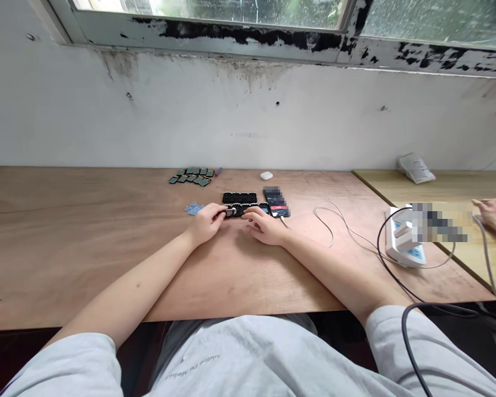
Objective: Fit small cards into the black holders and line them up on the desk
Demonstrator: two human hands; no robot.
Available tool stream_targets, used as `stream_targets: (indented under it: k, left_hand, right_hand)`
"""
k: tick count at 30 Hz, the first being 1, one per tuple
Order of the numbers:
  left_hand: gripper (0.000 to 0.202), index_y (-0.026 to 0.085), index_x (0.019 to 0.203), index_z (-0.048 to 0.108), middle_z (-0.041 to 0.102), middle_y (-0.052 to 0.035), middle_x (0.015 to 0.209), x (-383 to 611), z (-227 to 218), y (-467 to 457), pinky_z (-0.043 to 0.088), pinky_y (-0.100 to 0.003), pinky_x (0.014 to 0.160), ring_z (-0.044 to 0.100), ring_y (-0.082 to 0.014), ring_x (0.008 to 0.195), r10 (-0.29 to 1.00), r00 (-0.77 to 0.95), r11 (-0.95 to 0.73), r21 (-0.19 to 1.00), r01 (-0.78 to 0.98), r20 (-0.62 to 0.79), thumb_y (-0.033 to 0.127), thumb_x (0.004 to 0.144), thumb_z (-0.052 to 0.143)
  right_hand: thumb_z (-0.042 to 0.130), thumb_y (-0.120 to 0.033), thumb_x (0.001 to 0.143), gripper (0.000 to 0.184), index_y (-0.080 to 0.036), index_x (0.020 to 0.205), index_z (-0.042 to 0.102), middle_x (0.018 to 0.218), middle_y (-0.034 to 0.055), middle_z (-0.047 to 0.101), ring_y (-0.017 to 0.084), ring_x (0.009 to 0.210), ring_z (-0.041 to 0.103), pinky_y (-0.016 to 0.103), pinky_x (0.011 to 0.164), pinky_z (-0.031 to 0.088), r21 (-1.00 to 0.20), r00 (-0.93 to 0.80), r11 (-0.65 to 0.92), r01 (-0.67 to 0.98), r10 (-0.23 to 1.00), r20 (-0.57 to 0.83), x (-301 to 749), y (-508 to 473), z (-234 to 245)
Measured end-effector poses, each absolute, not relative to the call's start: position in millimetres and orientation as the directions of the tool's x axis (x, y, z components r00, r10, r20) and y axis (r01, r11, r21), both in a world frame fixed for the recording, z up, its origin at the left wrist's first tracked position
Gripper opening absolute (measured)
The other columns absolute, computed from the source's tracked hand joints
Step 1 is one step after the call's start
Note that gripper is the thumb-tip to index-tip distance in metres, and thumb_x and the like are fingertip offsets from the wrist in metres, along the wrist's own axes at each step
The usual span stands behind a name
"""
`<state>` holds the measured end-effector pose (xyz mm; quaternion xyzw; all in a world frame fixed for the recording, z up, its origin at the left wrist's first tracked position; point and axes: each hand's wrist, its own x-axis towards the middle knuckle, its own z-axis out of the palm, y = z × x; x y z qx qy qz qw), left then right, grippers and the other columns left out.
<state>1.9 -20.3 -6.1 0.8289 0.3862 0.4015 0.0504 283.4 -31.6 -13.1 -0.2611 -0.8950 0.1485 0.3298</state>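
Two long black segmented trays lie one behind the other in front of me: the back tray [240,197] and the front tray [250,208]. My left hand [206,225] is closed at the front tray's left end, its fingers pinching a small dark piece with a shiny tip [231,212], too small to name. My right hand [267,227] rests at the tray's front edge, fingers apart and slightly bent, thumb below. Bluish flat pieces show in the tray's right end. Beside my left hand lies a pile of small translucent blue pieces [194,208].
Several small dark square boards [193,176] lie at the back left. A phone [276,202] with a white cable and a white case [267,176] are right of the trays. Farther right are a power strip [405,242], loose cables, a white packet [416,167] and another person's hand [494,214].
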Motion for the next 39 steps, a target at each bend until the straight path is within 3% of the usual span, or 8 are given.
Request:
stream_targets:
  k: [5, 9, 15, 18, 22, 28, 33, 39]
  left_hand:
    - [0.030, 0.018, 0.111, 0.076, 0.078, -0.0095, 0.104, -25.8, -12.0, 9.5, 0.058, -0.037, 0.091, 0.073, -0.0249, 0.098, 0.856, -0.060, -0.324, 0.623, 0.712, 0.513, 0.031, 0.097, 0.052]
    - [0.029, 0.017, 0.108, 0.075, 0.078, -0.0104, 0.102, -37.4, -16.4, 22.4, 0.058, -0.039, 0.093, 0.073, -0.0268, 0.101, 0.883, -0.206, -0.154, 0.675, 0.722, 0.422, 0.029, 0.094, 0.053]
    - [0.032, 0.016, 0.115, 0.074, 0.071, -0.0151, 0.118, -28.3, -17.4, 14.8, 0.053, -0.046, 0.106, 0.065, -0.0297, 0.113, 0.791, 0.023, -0.361, 0.435, 0.825, 0.611, 0.027, 0.099, 0.048]
    - [0.035, 0.017, 0.117, 0.074, 0.072, -0.0157, 0.116, -17.7, -16.4, 15.0, 0.050, -0.052, 0.104, 0.062, -0.0336, 0.112, 0.788, 0.171, -0.403, 0.285, 0.870, 0.592, 0.023, 0.100, 0.045]
    - [0.038, 0.016, 0.116, 0.075, 0.072, -0.0180, 0.117, -3.5, -12.3, 28.2, 0.048, -0.053, 0.099, 0.059, -0.0366, 0.112, 0.844, 0.216, -0.330, 0.156, 0.931, 0.491, 0.020, 0.098, 0.041]
    - [0.039, 0.013, 0.106, 0.078, 0.068, -0.0223, 0.117, 10.4, -9.2, 47.1, 0.047, -0.052, 0.095, 0.061, -0.0381, 0.111, 0.900, 0.158, -0.217, 0.103, 0.971, 0.406, 0.026, 0.098, 0.042]
    - [0.044, 0.019, 0.102, 0.079, 0.069, -0.0201, 0.122, 12.4, -10.1, 43.8, 0.036, -0.064, 0.103, 0.057, -0.0402, 0.119, 0.888, 0.132, -0.193, 0.096, 0.977, 0.440, 0.033, 0.103, 0.037]
    - [0.049, 0.023, 0.115, 0.077, 0.072, -0.0181, 0.122, 11.4, -7.2, 42.9, 0.033, -0.063, 0.105, 0.055, -0.0397, 0.123, 0.920, 0.172, -0.222, 0.105, 0.969, 0.353, 0.043, 0.107, 0.033]
  right_hand:
    - [0.059, -0.023, 0.101, 0.020, -0.021, 0.120, 0.066, 0.140, 0.0160, 0.058, 0.022, 0.103, 0.069, 0.041, 0.095, 0.060, -0.318, -0.710, 0.853, 0.414, 0.521, 0.473, 283.4, -30.0, -12.9]
    - [0.060, -0.024, 0.102, 0.015, -0.020, 0.113, 0.069, 0.134, 0.0151, 0.063, 0.024, 0.111, 0.068, 0.039, 0.097, 0.058, -0.268, -0.732, 0.875, 0.402, 0.484, 0.480, 282.6, -29.3, -12.3]
    - [0.060, -0.022, 0.101, 0.015, -0.020, 0.112, 0.070, 0.132, 0.0148, 0.065, 0.024, 0.111, 0.068, 0.038, 0.097, 0.058, -0.260, -0.738, 0.874, 0.411, 0.486, 0.467, 282.5, -29.0, -10.6]
    - [0.060, -0.021, 0.100, 0.015, -0.020, 0.111, 0.070, 0.130, 0.0144, 0.065, 0.024, 0.113, 0.068, 0.039, 0.097, 0.058, -0.264, -0.741, 0.869, 0.418, 0.494, 0.455, 282.0, -29.0, -9.3]
    - [0.060, -0.020, 0.100, 0.016, -0.020, 0.112, 0.071, 0.130, 0.0138, 0.066, 0.024, 0.113, 0.068, 0.038, 0.097, 0.058, -0.268, -0.739, 0.866, 0.423, 0.500, 0.451, 281.3, -28.8, -8.5]
    - [0.060, -0.020, 0.100, 0.016, -0.019, 0.111, 0.071, 0.128, 0.0136, 0.066, 0.024, 0.110, 0.068, 0.037, 0.096, 0.058, -0.256, -0.742, 0.871, 0.419, 0.491, 0.456, 281.1, -29.6, -7.8]
    - [0.059, -0.021, 0.101, 0.016, -0.020, 0.110, 0.072, 0.128, 0.0132, 0.067, 0.024, 0.111, 0.067, 0.038, 0.097, 0.058, -0.254, -0.743, 0.871, 0.420, 0.491, 0.454, 280.7, -29.5, -7.6]
    - [0.058, -0.021, 0.101, 0.016, -0.020, 0.109, 0.072, 0.126, 0.0132, 0.067, 0.023, 0.110, 0.067, 0.037, 0.096, 0.057, -0.249, -0.747, 0.874, 0.416, 0.485, 0.454, 280.7, -28.8, -7.7]
